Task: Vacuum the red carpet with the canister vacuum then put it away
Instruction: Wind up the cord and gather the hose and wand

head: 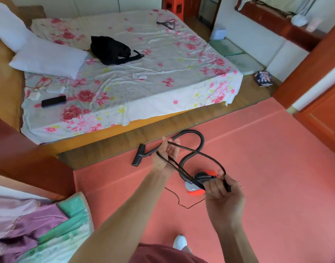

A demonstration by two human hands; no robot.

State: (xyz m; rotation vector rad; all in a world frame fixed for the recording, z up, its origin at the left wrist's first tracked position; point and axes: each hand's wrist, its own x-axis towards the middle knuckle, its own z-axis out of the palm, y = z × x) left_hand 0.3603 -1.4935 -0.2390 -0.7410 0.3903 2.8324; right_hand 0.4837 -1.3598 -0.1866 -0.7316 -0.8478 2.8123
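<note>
A small red and grey canister vacuum (196,191) sits on the red carpet (267,168) just beyond my hands. Its black hose (198,138) loops up and back to a floor nozzle (138,158) lying at the carpet's far edge. My left hand (165,156) is raised with loops of the black power cord (206,155) wound around its palm. My right hand (222,188) is shut on the cord near the plug end. A loose stretch of cord (179,202) trails on the carpet below the vacuum.
A bed with a floral sheet (144,73) fills the upper left, carrying a black bag (110,49) and pillows. A strip of wooden floor (125,137) runs between bed and carpet. Red wooden cabinets (322,114) stand right. Folded cloth (39,224) lies at bottom left.
</note>
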